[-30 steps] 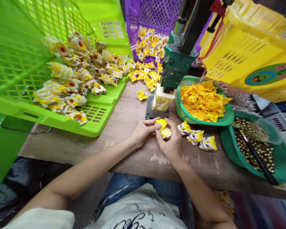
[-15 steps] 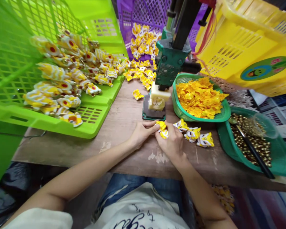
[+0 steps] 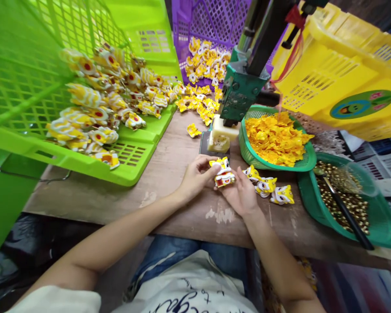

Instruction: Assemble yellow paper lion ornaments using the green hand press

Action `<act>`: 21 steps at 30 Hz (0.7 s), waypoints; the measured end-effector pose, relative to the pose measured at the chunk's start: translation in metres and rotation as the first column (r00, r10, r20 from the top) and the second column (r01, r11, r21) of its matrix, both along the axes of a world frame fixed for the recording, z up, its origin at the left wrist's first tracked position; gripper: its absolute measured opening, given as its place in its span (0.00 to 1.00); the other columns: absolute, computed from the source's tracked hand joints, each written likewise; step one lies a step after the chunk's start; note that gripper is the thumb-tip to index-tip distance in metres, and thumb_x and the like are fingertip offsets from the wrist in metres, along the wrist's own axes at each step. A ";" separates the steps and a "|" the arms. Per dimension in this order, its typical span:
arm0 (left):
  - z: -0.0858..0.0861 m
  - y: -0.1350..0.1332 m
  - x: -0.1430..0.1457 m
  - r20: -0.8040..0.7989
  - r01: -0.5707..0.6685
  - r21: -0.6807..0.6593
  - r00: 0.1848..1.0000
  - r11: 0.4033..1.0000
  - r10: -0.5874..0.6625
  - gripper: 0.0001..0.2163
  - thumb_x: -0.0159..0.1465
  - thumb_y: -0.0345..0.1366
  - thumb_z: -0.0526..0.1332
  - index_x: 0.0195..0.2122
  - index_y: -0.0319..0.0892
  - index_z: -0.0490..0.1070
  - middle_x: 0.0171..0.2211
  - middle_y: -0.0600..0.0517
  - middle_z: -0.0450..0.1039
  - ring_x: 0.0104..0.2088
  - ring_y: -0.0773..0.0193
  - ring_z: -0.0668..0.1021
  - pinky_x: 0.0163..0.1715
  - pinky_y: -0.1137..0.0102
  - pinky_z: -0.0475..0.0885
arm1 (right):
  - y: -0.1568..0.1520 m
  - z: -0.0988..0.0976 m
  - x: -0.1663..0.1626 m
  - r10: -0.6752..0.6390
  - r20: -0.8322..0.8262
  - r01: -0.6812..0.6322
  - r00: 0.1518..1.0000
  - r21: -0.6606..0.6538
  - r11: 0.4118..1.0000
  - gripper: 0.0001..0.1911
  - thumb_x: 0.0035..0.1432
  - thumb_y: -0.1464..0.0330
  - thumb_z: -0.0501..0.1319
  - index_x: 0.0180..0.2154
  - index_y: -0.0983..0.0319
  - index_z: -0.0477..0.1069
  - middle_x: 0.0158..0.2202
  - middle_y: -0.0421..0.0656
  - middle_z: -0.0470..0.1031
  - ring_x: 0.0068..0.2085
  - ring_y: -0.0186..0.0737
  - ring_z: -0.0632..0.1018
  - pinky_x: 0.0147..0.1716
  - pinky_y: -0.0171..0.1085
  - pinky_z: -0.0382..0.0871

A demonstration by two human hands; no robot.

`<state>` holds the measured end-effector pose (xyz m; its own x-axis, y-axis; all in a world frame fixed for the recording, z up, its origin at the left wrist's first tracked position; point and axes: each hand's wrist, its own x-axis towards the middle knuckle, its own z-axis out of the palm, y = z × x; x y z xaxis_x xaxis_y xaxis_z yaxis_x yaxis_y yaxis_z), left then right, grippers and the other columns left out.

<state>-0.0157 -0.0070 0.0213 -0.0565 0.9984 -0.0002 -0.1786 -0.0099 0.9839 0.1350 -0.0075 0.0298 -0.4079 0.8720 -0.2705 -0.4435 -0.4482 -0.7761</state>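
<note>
Gripping a yellow lion-head toy (image 3: 222, 172): left hand (image 3: 195, 179) at its nine o'clock, right hand (image 3: 240, 196) at five o'clock, both curled around it.

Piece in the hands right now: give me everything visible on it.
The lion-head figure is small and looks like glossy moulded plastic: yellow with white trim, red at the mouth, dark eye spots. It is tilted, face toward the camera, above the wooden table in front of the press. The left hand pinches its left edge; the right hand holds it from below.
</note>
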 end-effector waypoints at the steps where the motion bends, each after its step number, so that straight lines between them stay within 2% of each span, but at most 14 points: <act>1: 0.000 0.000 0.000 0.049 0.007 -0.033 0.999 0.999 -0.006 0.17 0.58 0.44 0.69 0.44 0.40 0.78 0.41 0.48 0.76 0.39 0.62 0.77 0.42 0.68 0.72 | 0.000 0.000 0.001 0.040 0.026 -0.041 0.999 0.018 0.999 0.20 0.64 0.55 0.51 0.45 0.62 0.71 0.41 0.47 0.79 0.37 0.43 0.79 0.34 0.42 0.76; 3: 0.001 0.001 0.000 0.139 0.018 -0.077 0.990 0.997 -0.008 0.17 0.57 0.44 0.69 0.44 0.39 0.76 0.39 0.48 0.78 0.38 0.62 0.78 0.41 0.69 0.73 | -0.001 0.002 0.002 0.088 0.112 -0.097 0.990 0.080 0.992 0.21 0.65 0.58 0.47 0.48 0.63 0.69 0.42 0.49 0.79 0.37 0.44 0.80 0.33 0.44 0.75; 6: 0.002 0.002 0.000 0.230 0.032 -0.094 0.973 0.995 -0.009 0.17 0.56 0.44 0.70 0.43 0.40 0.75 0.40 0.49 0.79 0.38 0.62 0.79 0.41 0.69 0.73 | -0.002 0.005 0.003 0.078 0.255 -0.128 0.964 0.185 0.974 0.24 0.65 0.60 0.43 0.53 0.66 0.67 0.45 0.53 0.78 0.38 0.46 0.80 0.33 0.43 0.74; 9: 0.001 0.003 0.000 0.292 0.045 -0.090 0.956 0.995 -0.017 0.19 0.56 0.43 0.71 0.46 0.40 0.76 0.44 0.47 0.79 0.42 0.60 0.79 0.44 0.67 0.74 | -0.002 0.001 0.002 -0.012 0.332 -0.092 0.943 0.296 0.951 0.26 0.64 0.59 0.46 0.56 0.66 0.65 0.48 0.54 0.77 0.40 0.45 0.80 0.31 0.40 0.73; 12: -0.001 0.005 0.000 0.283 0.031 -0.064 0.959 0.997 -0.011 0.22 0.56 0.42 0.71 0.50 0.40 0.77 0.49 0.45 0.78 0.47 0.57 0.79 0.49 0.66 0.73 | -0.002 -0.008 -0.001 -0.183 0.371 0.005 0.910 0.432 0.902 0.29 0.61 0.55 0.55 0.59 0.64 0.62 0.53 0.54 0.74 0.44 0.44 0.79 0.32 0.37 0.74; 14: -0.003 0.006 -0.001 0.238 -0.001 -0.046 0.971 0.999 0.012 0.21 0.56 0.42 0.71 0.49 0.39 0.78 0.51 0.44 0.77 0.49 0.56 0.78 0.50 0.66 0.72 | -0.001 -0.014 -0.003 -0.325 0.403 0.056 0.856 0.552 0.832 0.32 0.59 0.55 0.60 0.60 0.64 0.61 0.55 0.54 0.73 0.48 0.44 0.79 0.39 0.38 0.76; 16: -0.005 0.008 -0.002 0.210 -0.017 -0.047 0.977 0.999 0.027 0.21 0.57 0.44 0.70 0.48 0.38 0.79 0.51 0.42 0.77 0.47 0.56 0.79 0.49 0.65 0.72 | 0.002 -0.016 -0.006 -0.473 0.454 0.046 0.755 0.683 0.729 0.33 0.59 0.56 0.63 0.60 0.64 0.61 0.54 0.54 0.73 0.51 0.45 0.77 0.47 0.41 0.75; 19: -0.009 0.011 -0.004 0.241 0.007 -0.054 0.971 0.999 0.006 0.23 0.59 0.45 0.68 0.53 0.38 0.76 0.47 0.43 0.79 0.42 0.60 0.80 0.47 0.65 0.73 | 0.012 -0.012 -0.009 -0.687 0.508 -0.099 0.520 0.834 0.542 0.31 0.59 0.59 0.64 0.60 0.65 0.62 0.52 0.54 0.73 0.52 0.46 0.76 0.52 0.46 0.72; 21: -0.012 0.014 -0.005 0.254 0.017 -0.025 0.967 1.000 -0.010 0.23 0.60 0.43 0.67 0.55 0.39 0.75 0.50 0.44 0.78 0.43 0.61 0.79 0.47 0.67 0.72 | 0.021 -0.007 -0.011 -0.780 0.504 -0.238 0.370 0.863 0.445 0.29 0.60 0.60 0.64 0.60 0.65 0.63 0.50 0.54 0.72 0.52 0.48 0.74 0.54 0.48 0.71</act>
<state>-0.0206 0.0068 0.0091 -0.0376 0.9985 -0.0397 -0.4223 0.0202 0.9062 0.1239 0.0136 0.0228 -0.1157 0.8252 0.5528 0.6397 0.4877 -0.5941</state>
